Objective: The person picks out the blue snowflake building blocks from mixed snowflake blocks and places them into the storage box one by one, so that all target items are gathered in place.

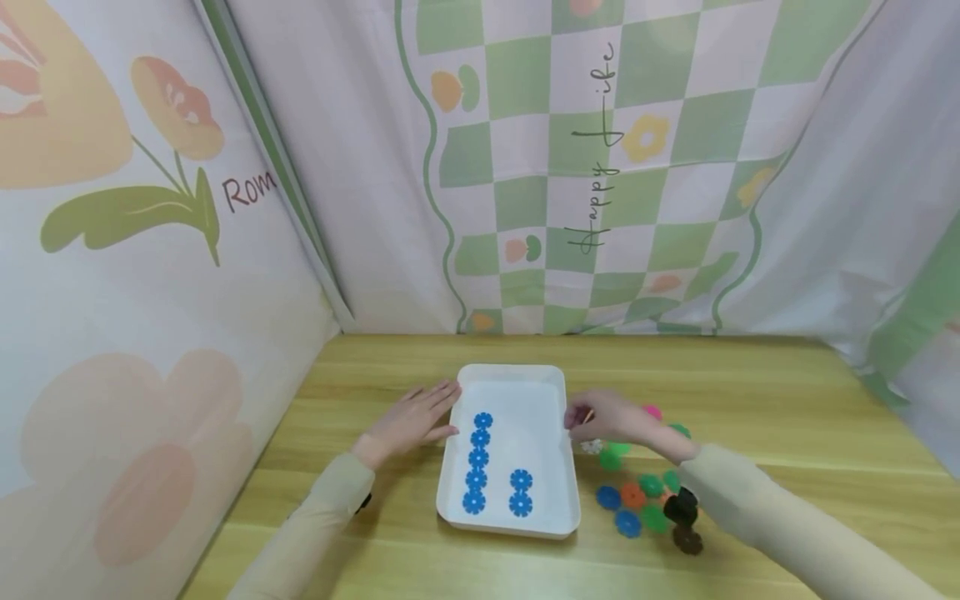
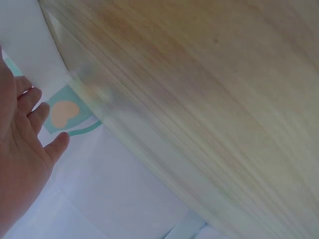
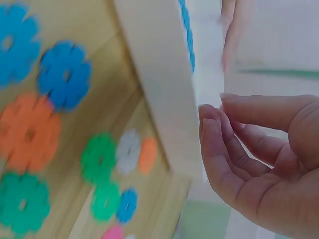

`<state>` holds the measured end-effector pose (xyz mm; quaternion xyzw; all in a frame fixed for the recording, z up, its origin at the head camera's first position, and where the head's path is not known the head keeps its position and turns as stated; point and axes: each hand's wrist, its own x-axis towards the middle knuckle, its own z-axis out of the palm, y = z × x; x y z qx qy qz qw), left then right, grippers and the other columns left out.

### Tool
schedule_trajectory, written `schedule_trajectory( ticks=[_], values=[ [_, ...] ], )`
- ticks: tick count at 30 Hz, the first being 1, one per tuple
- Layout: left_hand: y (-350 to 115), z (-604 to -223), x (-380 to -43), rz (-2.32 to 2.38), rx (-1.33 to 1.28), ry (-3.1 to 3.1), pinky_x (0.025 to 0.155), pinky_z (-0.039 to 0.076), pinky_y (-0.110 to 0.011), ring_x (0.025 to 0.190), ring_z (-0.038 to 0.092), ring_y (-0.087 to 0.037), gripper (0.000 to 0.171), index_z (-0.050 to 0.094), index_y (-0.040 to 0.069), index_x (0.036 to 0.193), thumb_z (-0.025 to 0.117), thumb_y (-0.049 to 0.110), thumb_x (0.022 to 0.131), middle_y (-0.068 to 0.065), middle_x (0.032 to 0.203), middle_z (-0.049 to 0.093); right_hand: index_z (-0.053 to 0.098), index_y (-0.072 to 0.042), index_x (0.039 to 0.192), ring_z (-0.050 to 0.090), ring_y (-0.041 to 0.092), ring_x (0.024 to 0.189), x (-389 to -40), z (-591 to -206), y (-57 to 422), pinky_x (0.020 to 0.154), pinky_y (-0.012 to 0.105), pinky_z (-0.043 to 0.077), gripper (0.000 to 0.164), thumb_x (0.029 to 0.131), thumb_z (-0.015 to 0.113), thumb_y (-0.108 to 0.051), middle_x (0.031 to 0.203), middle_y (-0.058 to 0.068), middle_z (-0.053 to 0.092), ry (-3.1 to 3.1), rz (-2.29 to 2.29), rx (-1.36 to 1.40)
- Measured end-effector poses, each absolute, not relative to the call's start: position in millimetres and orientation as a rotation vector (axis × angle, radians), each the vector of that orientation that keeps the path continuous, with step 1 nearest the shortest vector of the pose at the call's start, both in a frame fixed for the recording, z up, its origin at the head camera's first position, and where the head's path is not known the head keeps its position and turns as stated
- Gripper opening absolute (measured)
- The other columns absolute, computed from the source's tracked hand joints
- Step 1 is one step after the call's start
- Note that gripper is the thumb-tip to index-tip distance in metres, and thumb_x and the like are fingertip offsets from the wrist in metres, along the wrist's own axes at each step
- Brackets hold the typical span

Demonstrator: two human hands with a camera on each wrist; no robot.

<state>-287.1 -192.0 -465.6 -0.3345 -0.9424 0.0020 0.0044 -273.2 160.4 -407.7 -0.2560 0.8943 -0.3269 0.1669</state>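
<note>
The white tray lies on the bench between the hands, its long axis running away from the person. The left hand, fingers spread, touches its left rim. The right hand is curled at the right rim, nearer the loose discs; whether it pinches anything, one cannot tell. The right wrist view shows an orange disc near the tray's outer wall, largely hidden in the head view.

The sleeves are long, plain and pale beige.
</note>
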Motion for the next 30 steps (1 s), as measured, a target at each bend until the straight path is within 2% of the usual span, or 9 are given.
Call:
schedule_trajectory(
  ticks=[5,7,11,18,30],
  values=[
    [-194.4,-467.0,-287.2,0.016,-1.042,-2.953,0.122,0.029,-0.054,0.153,0.027,-0.028,0.071,0.025,0.01,0.157,0.041,0.052,0.103,-0.008,0.165,0.025,0.066,0.003,0.092,0.061,0.014,0.076,-280.8,-413.1,187.9,0.063,0.028,0.053,0.01,0.086,0.068,-0.004,0.086,0.011,0.069,2.564,-0.984,-0.717],
    [-194.9,-467.9,-287.2,0.012,-1.038,-2.953,0.122,0.029,-0.054,0.153,0.027,-0.027,0.071,0.025,0.01,0.157,0.041,0.052,0.103,-0.008,0.165,0.025,0.067,0.002,0.091,0.06,0.014,0.077,-284.9,-416.4,196.1,0.064,0.025,0.051,0.009,0.086,0.068,-0.005,0.086,0.01,0.069,2.608,-0.959,-0.691],
    [-195.6,-469.3,-286.9,0.004,-1.035,-2.954,0.122,0.029,-0.054,0.153,0.026,-0.027,0.071,0.025,0.01,0.157,0.04,0.053,0.103,-0.008,0.165,0.025,0.066,0.001,0.091,0.061,0.015,0.079,-291.1,-421.5,206.7,0.068,0.03,0.053,0.009,0.085,0.068,-0.006,0.087,0.01,0.069,2.683,-0.89,-0.634],
    [-195.7,-469.7,-285.9,0.01,-1.035,-2.957,0.122,0.029,-0.054,0.153,0.026,-0.026,0.071,0.024,0.01,0.158,0.04,0.053,0.103,-0.007,0.165,0.024,0.066,0.002,0.091,0.062,0.017,0.077,-298.8,-427.1,209.6,0.069,0.034,0.056,0.011,0.082,0.07,-0.002,0.087,0.012,0.069,2.734,-0.772,-0.567],
    [-194.4,-469.5,-288.9,0.013,-1.036,-2.964,0.122,0.029,-0.053,0.154,0.024,-0.025,0.072,0.023,0.012,0.158,0.038,0.055,0.103,-0.006,0.166,0.022,0.066,-0.001,0.086,0.058,0.016,0.071,-307.8,-435.2,207.7,0.062,0.028,0.052,0.019,0.076,0.08,-0.009,0.082,0.007,0.065,2.724,-0.641,-0.408]
  ],
)
